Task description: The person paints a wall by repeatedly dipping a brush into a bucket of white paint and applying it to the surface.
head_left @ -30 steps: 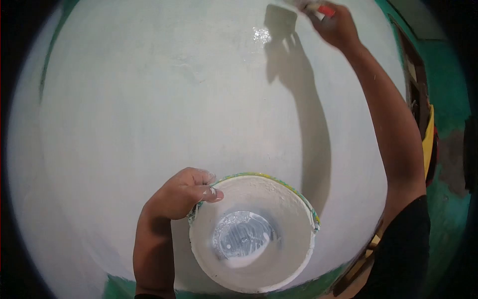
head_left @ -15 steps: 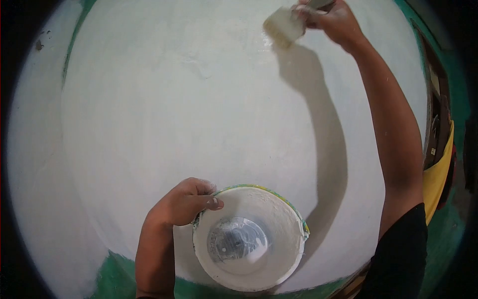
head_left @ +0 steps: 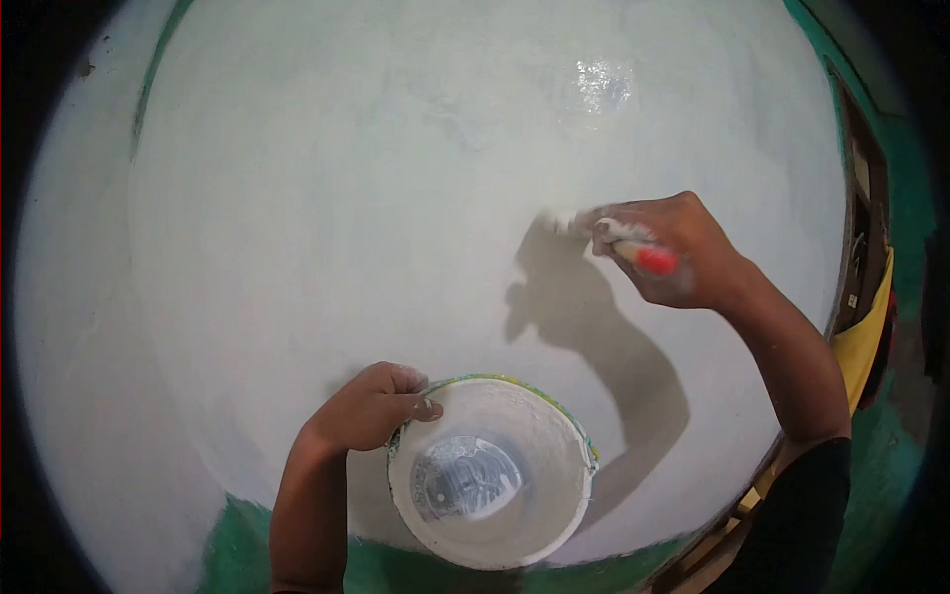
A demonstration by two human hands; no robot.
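The wall (head_left: 327, 218) fills the view from 9 to 3 o'clock under a coat of white paint. A wet patch (head_left: 604, 84) shines on it at 1 o'clock. A green strip (head_left: 237, 554) of unpainted wall shows at 6 to 7 o'clock. The brush (head_left: 579, 224), gripped in the right hand (head_left: 683, 252), presses its bristles on the wall at 2 o'clock, and a shadow (head_left: 584, 317) lies just below. At 6 o'clock the bucket (head_left: 554, 436) is carried by the left hand (head_left: 371, 406), clasped over its rim at 10 o'clock. A shallow paint pool (head_left: 465, 480) lies on the bucket's bottom.
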